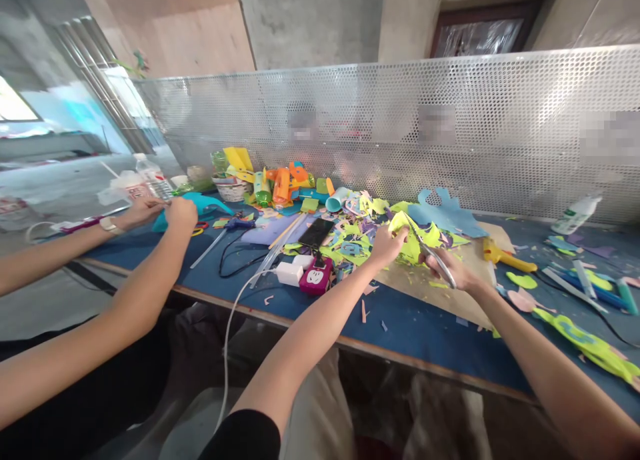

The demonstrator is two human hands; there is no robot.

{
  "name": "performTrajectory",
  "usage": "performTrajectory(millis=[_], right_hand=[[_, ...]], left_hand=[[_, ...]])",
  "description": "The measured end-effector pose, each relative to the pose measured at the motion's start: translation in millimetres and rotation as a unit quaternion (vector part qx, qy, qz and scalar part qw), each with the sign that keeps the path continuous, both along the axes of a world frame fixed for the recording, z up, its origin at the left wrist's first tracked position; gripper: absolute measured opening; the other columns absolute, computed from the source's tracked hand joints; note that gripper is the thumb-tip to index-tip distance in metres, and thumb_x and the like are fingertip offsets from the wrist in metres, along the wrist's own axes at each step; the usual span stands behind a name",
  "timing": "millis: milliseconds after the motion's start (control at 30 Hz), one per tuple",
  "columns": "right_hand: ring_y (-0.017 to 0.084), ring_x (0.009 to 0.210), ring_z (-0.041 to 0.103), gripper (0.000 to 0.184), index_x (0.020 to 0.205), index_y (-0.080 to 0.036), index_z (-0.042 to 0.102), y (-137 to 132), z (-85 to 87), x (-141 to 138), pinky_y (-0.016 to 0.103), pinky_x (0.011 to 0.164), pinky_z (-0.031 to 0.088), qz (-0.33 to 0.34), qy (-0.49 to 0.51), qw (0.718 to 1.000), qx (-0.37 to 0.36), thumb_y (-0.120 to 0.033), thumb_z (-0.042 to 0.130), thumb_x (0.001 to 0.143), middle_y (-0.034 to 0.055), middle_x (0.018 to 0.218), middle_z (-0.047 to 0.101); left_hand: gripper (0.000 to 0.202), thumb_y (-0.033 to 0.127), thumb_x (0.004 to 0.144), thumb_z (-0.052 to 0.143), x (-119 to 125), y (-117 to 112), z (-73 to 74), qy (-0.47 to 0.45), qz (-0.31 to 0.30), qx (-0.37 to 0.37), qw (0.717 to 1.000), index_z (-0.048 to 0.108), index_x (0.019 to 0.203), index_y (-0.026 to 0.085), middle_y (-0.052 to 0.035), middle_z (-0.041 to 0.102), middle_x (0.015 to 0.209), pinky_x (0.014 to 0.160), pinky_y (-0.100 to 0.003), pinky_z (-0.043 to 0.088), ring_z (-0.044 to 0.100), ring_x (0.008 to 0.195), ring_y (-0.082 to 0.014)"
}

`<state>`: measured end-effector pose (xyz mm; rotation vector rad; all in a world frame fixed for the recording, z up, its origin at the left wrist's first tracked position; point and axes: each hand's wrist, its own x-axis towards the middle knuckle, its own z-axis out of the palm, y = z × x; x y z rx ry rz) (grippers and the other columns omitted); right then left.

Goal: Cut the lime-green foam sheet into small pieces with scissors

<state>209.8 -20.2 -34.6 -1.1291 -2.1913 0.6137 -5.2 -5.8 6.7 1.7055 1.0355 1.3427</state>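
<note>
My left hand (388, 245) pinches a piece of yellow-green paper (421, 235) above the middle of the table. In my right hand (453, 271) is a pair of scissors (439, 267), fingers through the handles, the blades reaching up to the paper. Whether the blades are parted I cannot make out. Beneath both hands lies a brown paper sheet (463, 293) strewn with small yellow-green scraps. Behind the scissors rests a cut blue sheet (443, 213).
A co-worker's hands (177, 217) work over blue material at left. A phone (316, 233) and a magenta power strip (316, 277) with a white charger (289, 273) sit left of my arm. A yellow glue gun (509, 255) lies right. Behind stands a perforated metal screen (370, 100).
</note>
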Motion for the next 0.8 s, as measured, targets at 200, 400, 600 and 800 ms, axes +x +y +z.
performTrajectory(millis=[200, 400, 600, 800], right_hand=[[0.020, 0.047, 0.055, 0.071, 0.091, -0.019, 0.064, 1, -4.2, -1, 0.032, 0.044, 0.044, -0.002, 0.041, 0.998, -0.044, -0.083, 0.034, 0.079, 0.0040, 0.058, 0.057], [0.020, 0.054, 0.056, 0.071, 0.096, -0.018, 0.066, -2, -0.5, -4, 0.033, 0.050, 0.045, 0.020, 0.042, 0.999, 0.005, -0.080, 0.033, 0.082, 0.0065, 0.068, 0.061], [0.018, 0.053, 0.055, 0.076, 0.093, -0.015, 0.065, -10, 8.6, -8, 0.031, 0.050, 0.044, 0.018, 0.038, 0.999, 0.010, -0.082, 0.031, 0.080, 0.0066, 0.068, 0.061], [0.019, 0.052, 0.057, 0.080, 0.094, -0.018, 0.063, -10, 6.5, -5, 0.033, 0.053, 0.047, 0.035, 0.035, 0.996, -0.070, -0.083, 0.018, 0.081, 0.0028, 0.060, 0.057]], left_hand=[[0.038, 0.044, 0.088, 0.056, 0, 2, -0.5, -0.023, -0.007, 0.008, 1.000, 0.057, 0.060, 0.017, -0.0029, 0.051, 0.051, 0.057, -0.034, 0.030, 0.045, 0.050, -0.0144], [0.040, 0.045, 0.092, 0.052, -1, 3, 0.2, -0.006, -0.044, 0.040, 0.998, 0.056, 0.065, 0.016, -0.0025, 0.051, 0.056, 0.057, -0.031, 0.032, 0.045, 0.052, -0.0124], [0.041, 0.047, 0.092, 0.054, 0, 5, -0.9, -0.020, -0.056, 0.045, 0.997, 0.055, 0.065, 0.017, -0.0014, 0.054, 0.057, 0.058, -0.028, 0.039, 0.050, 0.054, -0.0122], [0.048, 0.054, 0.093, 0.052, -1, 7, -3.7, 0.002, -0.068, 0.045, 0.997, 0.057, 0.062, 0.017, -0.0010, 0.055, 0.055, 0.058, -0.027, 0.042, 0.053, 0.053, -0.0121]])
